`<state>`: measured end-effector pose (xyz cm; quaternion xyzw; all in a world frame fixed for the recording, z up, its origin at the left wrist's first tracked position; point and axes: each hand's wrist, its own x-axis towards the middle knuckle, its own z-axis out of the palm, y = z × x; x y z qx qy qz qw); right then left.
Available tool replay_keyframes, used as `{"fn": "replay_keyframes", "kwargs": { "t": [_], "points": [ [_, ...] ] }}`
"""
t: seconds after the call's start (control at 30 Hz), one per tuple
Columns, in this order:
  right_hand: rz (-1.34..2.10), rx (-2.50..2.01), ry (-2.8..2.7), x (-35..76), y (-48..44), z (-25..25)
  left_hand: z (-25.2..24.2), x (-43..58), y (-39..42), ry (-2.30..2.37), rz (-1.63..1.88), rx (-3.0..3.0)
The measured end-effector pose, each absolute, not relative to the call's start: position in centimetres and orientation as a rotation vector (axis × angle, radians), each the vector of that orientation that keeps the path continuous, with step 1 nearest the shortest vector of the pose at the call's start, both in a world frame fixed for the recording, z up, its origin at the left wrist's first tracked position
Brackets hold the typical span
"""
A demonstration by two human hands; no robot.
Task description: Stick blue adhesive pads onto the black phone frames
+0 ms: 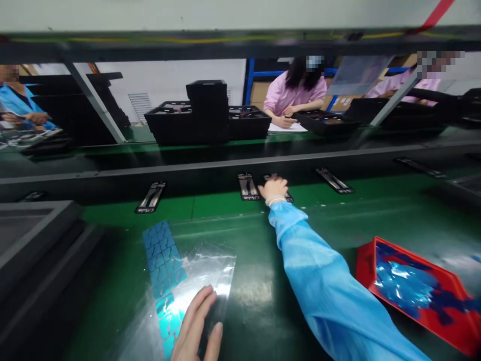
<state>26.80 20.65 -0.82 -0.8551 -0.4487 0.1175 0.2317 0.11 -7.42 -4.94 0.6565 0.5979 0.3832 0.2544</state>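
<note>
My right hand [274, 189], in a blue sleeve [323, 271], reaches over a flat, dark-framed part [289, 198] on the green strip. Its thumb stands apart from the other fingers; the hand covers most of the part, so any contact is hard to see. Just left lies a similar flat part [248, 187] with a silvery middle. My left hand [199, 326] is open at the bottom, fingers spread, over or touching clear plastic sheets [216, 263]. Beside and partly under the plastic lies a sheet of blue film pieces [161, 250] with wavy cut lines.
A red bin [366, 265] with blue film scraps stands at right. Dark trays [37, 250] are at left. More flat parts [150, 197] lie along the strip, below a raised ledge [188, 168]. Beyond stand black boxes [208, 115] and a co-worker in pink [296, 93].
</note>
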Motion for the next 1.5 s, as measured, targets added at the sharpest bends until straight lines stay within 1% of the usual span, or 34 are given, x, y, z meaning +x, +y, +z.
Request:
{"fn": "replay_keyframes", "kwargs": {
  "t": [0.1, 0.23, 0.3, 0.37, 0.43, 0.5, 0.6, 0.7, 0.83, 0.93, 1.07, 1.27, 1.5],
  "points": [
    [0.273, -2.475, -1.166, 28.8, 20.0, -0.4, -3.7, -0.3, -7.5, 1.612, 0.953, 1.801],
    [0.272, -2.522, -1.212, 30.3, 18.0, 2.5, -1.7, -2.3, -6.6, 1.576, 0.871, 1.861],
    [0.265, -2.503, -1.289, 29.5, 15.2, 3.7, -1.1, -4.3, -5.8, 1.645, 0.883, 1.865],
    [0.232, -2.433, -1.486, 27.9, 10.7, 3.9, -1.0, -6.6, -5.0, 1.735, 0.853, 1.897],
    [0.095, -2.248, -1.859, 25.8, 4.8, 2.9, -1.2, -8.8, -4.6, 1.806, 0.775, 1.968],
    [-0.045, -2.081, -2.111, 24.0, -1.3, 1.1, -1.4, -10.1, -4.7, 1.793, 0.684, 2.07],
    [-0.206, -1.973, -2.183, 22.3, -8.6, -2.1, -1.6, -10.2, -5.7, 1.686, 0.551, 2.208],
    [-0.238, -1.955, -2.194, 21.7, -11.8, -3.9, -1.7, -8.9, -6.6, 1.609, 0.392, 2.291],
    [-0.198, -1.752, -2.204, 20.9, -11.2, -2.6, -2.4, -7.2, -6.7, 1.731, 0.266, 2.298],
    [0.007, -1.461, -2.257, 18.9, -9.0, -0.7, -3.0, -6.7, -6.3, 1.831, 0.276, 2.309],
    [0.241, -1.17, -2.392, 14.6, -5.5, 0.8, -3.1, -7.1, -6.2, 1.782, 0.392, 2.251],
    [0.392, -1.197, -2.665, 9.3, -1.6, 1.0, -2.8, -7.6, -5.9, 1.777, 0.496, 2.156],
    [0.49, -1.198, -2.811, 8.0, -0.7, -0.8, -2.6, -8.4, -6.0, 1.652, 0.525, 2.145]
  ]
}}
